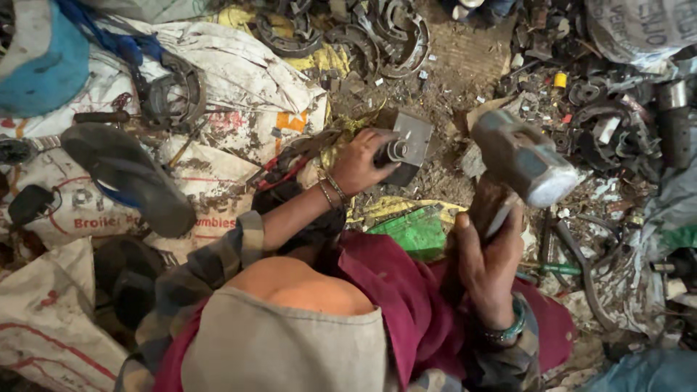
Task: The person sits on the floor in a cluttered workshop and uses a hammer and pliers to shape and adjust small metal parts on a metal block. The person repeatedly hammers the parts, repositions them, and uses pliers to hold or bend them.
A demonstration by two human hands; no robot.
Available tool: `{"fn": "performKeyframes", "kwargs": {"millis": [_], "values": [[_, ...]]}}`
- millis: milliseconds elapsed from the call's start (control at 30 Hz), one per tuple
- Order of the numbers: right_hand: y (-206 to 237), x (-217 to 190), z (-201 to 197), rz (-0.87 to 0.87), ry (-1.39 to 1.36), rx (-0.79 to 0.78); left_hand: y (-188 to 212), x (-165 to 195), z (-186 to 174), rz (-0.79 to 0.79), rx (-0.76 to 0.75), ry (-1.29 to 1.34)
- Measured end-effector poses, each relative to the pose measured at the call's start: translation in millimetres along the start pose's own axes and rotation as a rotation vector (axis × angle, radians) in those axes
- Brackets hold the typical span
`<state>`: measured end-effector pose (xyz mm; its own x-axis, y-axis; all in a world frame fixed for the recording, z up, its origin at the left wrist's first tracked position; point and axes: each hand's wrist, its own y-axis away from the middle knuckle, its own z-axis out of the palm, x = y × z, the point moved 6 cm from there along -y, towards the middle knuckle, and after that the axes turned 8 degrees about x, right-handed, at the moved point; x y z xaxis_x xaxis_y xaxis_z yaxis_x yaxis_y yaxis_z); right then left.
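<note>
Left hand (357, 161) clamps the metal part (408, 141) on the ground, right hand (488, 265) wrapped round the raised hammer (524, 156): best strike square, fingers clear.

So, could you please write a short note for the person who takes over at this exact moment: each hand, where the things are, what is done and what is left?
Left hand: closed around a dark cylindrical metal part, holding it against a grey metal block on the littered ground.
Right hand: grips the wooden handle of a heavy hammer, whose head is raised above and to the right of the block.
Nearby: curved metal brake-shoe pieces at the top, a sandal on printed sacks at the left, a green piece by the knees.
Done: part positioned, hammer lifted.
Left: whether any blow has landed, I cannot tell.
</note>
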<state>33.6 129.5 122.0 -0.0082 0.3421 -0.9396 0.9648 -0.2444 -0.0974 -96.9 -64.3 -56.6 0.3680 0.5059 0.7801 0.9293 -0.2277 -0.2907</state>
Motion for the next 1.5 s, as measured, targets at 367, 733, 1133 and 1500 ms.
{"fn": "performKeyframes", "kwargs": {"millis": [367,733,1133,1500], "values": [[4,38,41,0.309,0.27,-0.115,-13,12,9,0.036,-0.041,0.066],[-9,48,47,0.191,0.345,-0.175,-19,-2,18,0.064,-0.03,0.064],[9,15,-6,-0.068,-0.174,-0.015,-10,-3,9,0.016,-0.059,0.026],[6,55,20,0.281,0.326,-0.06,-11,2,-11,-0.014,-0.047,0.166]]}}
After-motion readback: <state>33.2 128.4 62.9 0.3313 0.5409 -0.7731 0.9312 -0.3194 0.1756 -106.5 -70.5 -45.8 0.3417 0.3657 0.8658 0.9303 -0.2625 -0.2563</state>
